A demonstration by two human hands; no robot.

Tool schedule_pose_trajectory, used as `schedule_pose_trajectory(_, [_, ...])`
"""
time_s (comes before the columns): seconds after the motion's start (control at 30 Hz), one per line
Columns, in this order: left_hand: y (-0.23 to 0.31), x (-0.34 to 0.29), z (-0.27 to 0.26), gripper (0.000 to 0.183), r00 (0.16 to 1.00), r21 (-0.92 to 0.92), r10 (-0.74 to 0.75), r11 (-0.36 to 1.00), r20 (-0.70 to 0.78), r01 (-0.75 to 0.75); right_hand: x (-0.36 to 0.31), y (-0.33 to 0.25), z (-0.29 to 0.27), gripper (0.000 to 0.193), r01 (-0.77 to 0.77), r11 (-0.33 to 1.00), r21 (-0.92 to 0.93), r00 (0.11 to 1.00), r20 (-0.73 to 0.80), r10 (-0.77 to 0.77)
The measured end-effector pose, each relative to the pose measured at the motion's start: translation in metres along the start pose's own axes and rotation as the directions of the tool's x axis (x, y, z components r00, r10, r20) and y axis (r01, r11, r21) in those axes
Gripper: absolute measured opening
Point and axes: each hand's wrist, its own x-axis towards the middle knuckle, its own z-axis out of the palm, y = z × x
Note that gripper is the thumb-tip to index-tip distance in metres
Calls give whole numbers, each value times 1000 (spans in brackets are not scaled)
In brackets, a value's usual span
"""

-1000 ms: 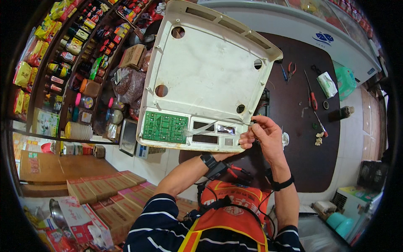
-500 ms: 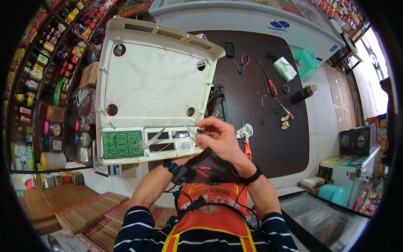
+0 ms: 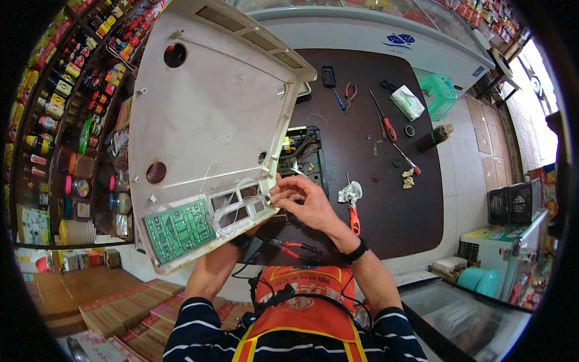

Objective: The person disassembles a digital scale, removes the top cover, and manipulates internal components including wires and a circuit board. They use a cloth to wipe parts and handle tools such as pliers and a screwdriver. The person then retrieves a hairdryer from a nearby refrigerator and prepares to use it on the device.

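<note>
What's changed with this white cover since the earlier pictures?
The white cover has tilted, its circuit board swinging down in view, exposing more of the black housing. The ribbon cable now loops loosely; whether the right hand released it is unclear. The red-handled screwdriver stayed on the table.

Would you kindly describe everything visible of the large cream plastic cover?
The large cream plastic cover is a shallow, stained shell, inner side facing the camera, with round holes, upper slots and rectangular windows. A green rectangular circuit board sits at its lower left, a pale cable beside it. It tilts at the brown table's left; the right hand touches its lower right corner; the left hand is mostly hidden behind.
</note>
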Motion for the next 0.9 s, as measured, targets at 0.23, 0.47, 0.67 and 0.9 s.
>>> schedule_pose_trajectory(0.23, [54, 6, -11, 28, 990, -45, 100, 994, 104, -96, -14, -2, 13, 33, 55, 977, -206, 998, 32, -49])
schedule_pose_trajectory(0.47, [101, 18, -30, 31, 952, -92, 125, 990, 281, -102, -48, 10, 23, 70, -539, 741, 400, 835, 370, 407])
schedule_pose_trajectory(0.67, [119, 18, -31, 34, 911, -91, 69, 995, 407, -35, -34, 32, 17, 69, -532, 730, 429, 827, 448, 340])
schedule_pose_trajectory(0.9, [120, 2, -58, 37, 793, -109, -78, 978, 604, 179, -11, 76, -33, 72, -394, 918, 42, 843, 415, 342])
